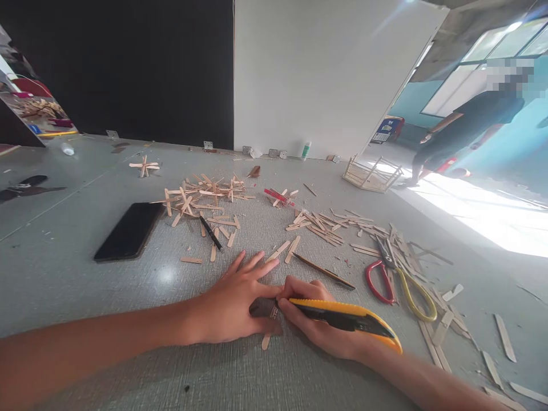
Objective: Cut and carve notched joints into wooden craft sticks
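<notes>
Flat pale-wood stick [266, 342] prob. mid-cut; pale-wood star [144, 166] joined.
R hand [319, 338] clamped on yellow-black plastic cutter [342, 317]; L hand [233, 299] fingers splayed.

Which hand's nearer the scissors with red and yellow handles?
Right: the right hand, holding the yellow utility knife, is left of the scissors; the left hand lies farther left.

A black panel [124, 68] adjoins a pale panel [321, 74], with windows [451, 88] (brightly lit) by a blue wall [411, 104] beyond.
</notes>
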Action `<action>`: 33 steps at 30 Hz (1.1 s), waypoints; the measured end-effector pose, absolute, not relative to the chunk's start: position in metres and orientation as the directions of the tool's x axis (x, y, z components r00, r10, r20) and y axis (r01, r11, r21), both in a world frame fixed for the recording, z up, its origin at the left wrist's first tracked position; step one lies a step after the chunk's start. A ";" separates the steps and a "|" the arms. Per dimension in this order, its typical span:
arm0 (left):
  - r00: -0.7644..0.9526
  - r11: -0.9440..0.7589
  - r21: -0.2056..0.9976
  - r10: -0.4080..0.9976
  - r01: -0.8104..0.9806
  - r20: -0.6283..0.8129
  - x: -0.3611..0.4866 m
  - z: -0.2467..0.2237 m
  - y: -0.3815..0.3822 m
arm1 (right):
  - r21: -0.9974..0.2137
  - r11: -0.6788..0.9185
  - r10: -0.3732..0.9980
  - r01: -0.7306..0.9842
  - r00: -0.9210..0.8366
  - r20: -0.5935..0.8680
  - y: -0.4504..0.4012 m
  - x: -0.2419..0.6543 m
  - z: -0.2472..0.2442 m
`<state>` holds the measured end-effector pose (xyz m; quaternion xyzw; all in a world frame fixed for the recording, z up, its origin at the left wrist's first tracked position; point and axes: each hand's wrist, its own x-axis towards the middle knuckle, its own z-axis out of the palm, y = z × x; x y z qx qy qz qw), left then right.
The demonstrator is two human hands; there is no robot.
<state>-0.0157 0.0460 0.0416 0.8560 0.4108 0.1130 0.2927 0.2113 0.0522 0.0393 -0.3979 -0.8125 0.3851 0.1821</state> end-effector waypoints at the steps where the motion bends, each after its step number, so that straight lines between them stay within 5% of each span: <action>1: 0.636 -0.486 0.596 0.770 0.639 -0.054 -0.015 0.042 0.046 | -0.771 0.381 0.784 0.510 -0.621 -0.024 0.052 0.212 0.040; 33: 0.631 -0.453 0.628 0.772 0.632 -0.078 -0.015 0.048 0.046 | -0.733 0.461 0.766 0.501 -0.642 0.042 0.050 0.210 0.036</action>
